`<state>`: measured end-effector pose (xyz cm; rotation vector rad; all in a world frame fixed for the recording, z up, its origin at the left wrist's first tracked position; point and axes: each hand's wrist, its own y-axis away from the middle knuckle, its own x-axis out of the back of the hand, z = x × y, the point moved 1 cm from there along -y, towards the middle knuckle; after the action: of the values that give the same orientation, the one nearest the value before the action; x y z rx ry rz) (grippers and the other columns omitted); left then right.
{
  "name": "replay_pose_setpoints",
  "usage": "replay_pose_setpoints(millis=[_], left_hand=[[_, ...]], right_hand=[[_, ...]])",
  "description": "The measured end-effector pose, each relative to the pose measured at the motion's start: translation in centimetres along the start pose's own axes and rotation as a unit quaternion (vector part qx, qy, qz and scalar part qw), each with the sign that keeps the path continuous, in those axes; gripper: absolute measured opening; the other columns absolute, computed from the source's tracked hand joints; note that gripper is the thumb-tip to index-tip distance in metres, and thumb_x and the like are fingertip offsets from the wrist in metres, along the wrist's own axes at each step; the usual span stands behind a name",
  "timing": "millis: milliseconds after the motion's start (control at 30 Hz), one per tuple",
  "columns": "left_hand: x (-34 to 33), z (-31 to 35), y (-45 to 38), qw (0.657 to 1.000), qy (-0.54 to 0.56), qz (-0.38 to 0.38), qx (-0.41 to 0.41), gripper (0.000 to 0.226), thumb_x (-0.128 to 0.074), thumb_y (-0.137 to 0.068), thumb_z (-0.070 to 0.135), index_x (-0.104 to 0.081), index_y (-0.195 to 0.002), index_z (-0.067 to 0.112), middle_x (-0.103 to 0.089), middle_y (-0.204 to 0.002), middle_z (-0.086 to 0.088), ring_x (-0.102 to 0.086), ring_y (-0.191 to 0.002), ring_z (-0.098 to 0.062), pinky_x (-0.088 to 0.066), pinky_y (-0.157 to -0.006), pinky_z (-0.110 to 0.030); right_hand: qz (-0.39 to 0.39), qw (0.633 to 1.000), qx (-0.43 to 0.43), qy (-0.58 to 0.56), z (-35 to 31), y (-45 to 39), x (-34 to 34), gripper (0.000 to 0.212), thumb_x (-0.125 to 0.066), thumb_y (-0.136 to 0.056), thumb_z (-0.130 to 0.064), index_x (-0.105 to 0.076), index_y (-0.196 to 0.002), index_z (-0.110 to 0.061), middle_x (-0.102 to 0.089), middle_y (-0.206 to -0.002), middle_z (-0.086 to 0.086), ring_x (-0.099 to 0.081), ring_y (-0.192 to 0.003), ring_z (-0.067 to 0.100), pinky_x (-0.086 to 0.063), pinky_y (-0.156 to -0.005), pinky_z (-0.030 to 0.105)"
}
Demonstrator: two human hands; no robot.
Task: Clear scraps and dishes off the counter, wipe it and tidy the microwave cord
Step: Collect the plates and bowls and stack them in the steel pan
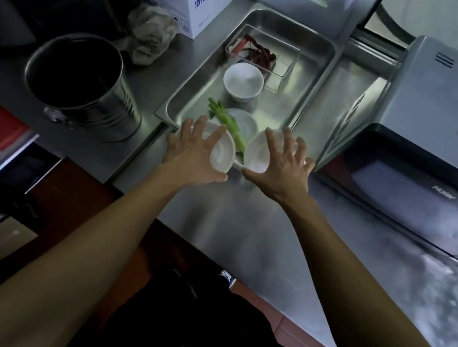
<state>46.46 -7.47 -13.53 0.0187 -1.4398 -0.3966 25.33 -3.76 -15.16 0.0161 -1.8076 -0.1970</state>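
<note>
Bowls gripped by spread, curled fingers.

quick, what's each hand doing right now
Left hand: fingers curled over a white bowl, holding it.
Right hand: fingers curled over another white bowl, holding it.

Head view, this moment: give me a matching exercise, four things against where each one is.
Things:
1. white cup
2. dried chillies
3. metal pot
4. microwave

Places:
A. inside the clear box
B. on the counter, left of the steel tray
C. right of the tray
D. upright in the tray's middle

Pairs: 1-D, 2-A, 3-B, 4-C
</note>
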Motion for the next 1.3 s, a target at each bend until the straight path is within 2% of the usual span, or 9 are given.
replay_pose_setpoints(millis=[333,467,633,800,1300], left_hand=[[0.2,-3.4,-6.7,0.999,0.007,-0.029,-0.039,0.117,-0.071,-0.057,0.077,-0.006,-0.151,0.047,-0.001,-0.163,-0.001,-0.002,-0.150,-0.035,-0.018,-0.111,-0.064],[0.3,-4.6,-9.6,0.996,0.021,-0.047,-0.075,0.116,-0.072,-0.059,0.075,-0.007,-0.151,0.048,0.001,-0.163,0.000,0.000,-0.150,-0.035,-0.016,-0.113,-0.065],[0.8,-5.6,-12.3,0.991,0.025,-0.080,-0.102,0.117,-0.072,-0.062,0.074,-0.002,-0.152,0.048,0.004,-0.164,0.001,0.004,-0.151,-0.034,-0.015,-0.115,-0.064],[0.6,-6.2,-13.7,0.990,0.017,-0.090,-0.105,0.116,-0.071,-0.063,0.073,-0.002,-0.152,0.049,0.003,-0.164,0.002,0.004,-0.150,-0.034,-0.017,-0.115,-0.065],[0.0,-4.8,-15.4,0.990,0.006,-0.122,-0.077,0.120,-0.076,-0.064,0.072,-0.001,-0.154,0.046,0.006,-0.164,0.002,0.007,-0.151,-0.033,-0.015,-0.116,-0.068]], right_hand=[[-0.006,0.999,-0.040,0.018,-1.9,-5.0,-0.7,0.109,-0.061,-0.066,-0.082,-0.014,-0.154,-0.037,-0.005,-0.165,0.004,-0.007,-0.149,0.040,-0.024,-0.109,0.067],[-0.018,0.996,-0.078,0.026,-2.7,-7.1,-0.9,0.109,-0.061,-0.068,-0.082,-0.011,-0.155,-0.038,-0.001,-0.167,0.002,-0.002,-0.150,0.040,-0.019,-0.109,0.069],[-0.034,0.992,-0.106,0.057,-3.2,-9.1,-1.3,0.110,-0.060,-0.069,-0.083,-0.010,-0.156,-0.038,-0.001,-0.167,0.002,-0.003,-0.150,0.039,-0.021,-0.109,0.068],[-0.057,0.991,-0.103,0.070,-3.2,-11.2,-1.7,0.110,-0.056,-0.070,-0.085,-0.007,-0.156,-0.038,0.003,-0.167,0.002,-0.002,-0.150,0.039,-0.019,-0.110,0.067],[-0.109,0.991,-0.033,0.071,-1.5,-16.2,-3.0,0.112,-0.062,-0.071,-0.082,0.000,-0.156,-0.041,0.011,-0.167,0.002,0.009,-0.152,0.040,-0.006,-0.113,0.071]])
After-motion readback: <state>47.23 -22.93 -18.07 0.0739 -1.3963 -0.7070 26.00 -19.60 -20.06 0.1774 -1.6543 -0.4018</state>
